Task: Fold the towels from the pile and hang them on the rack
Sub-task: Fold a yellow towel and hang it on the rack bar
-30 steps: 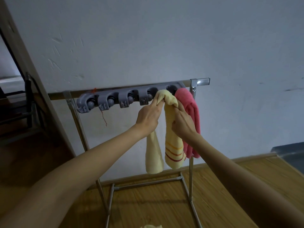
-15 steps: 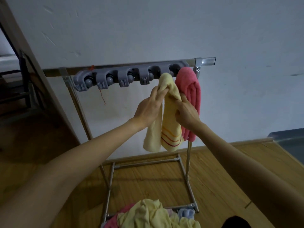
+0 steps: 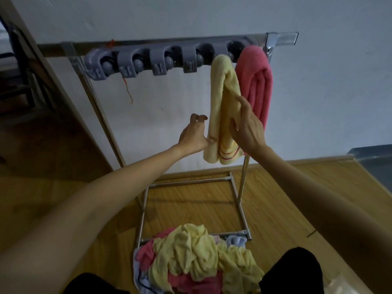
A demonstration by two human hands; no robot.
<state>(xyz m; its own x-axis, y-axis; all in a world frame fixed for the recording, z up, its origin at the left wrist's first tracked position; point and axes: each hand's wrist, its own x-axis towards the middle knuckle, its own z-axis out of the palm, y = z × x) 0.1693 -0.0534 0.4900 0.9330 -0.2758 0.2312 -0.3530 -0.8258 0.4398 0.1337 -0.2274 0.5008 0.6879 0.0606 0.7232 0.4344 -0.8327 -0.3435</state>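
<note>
Pale yellow towel between the hands, red and orange stripes near its lower end. Pink towel just right of the right hand, plain. Grey plastic holder strip above the left hand, on a silver metal rack. Pile below the hands: yellow, pink, light blue. Floor wood-brown; wall white.

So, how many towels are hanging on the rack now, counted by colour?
Pale yellow folded terry towel with red and orange stripes: 1
Pink folded terry towel: 1
Total on the grey-clip metal rack: 2
The pile on the floor is not counted.
</note>
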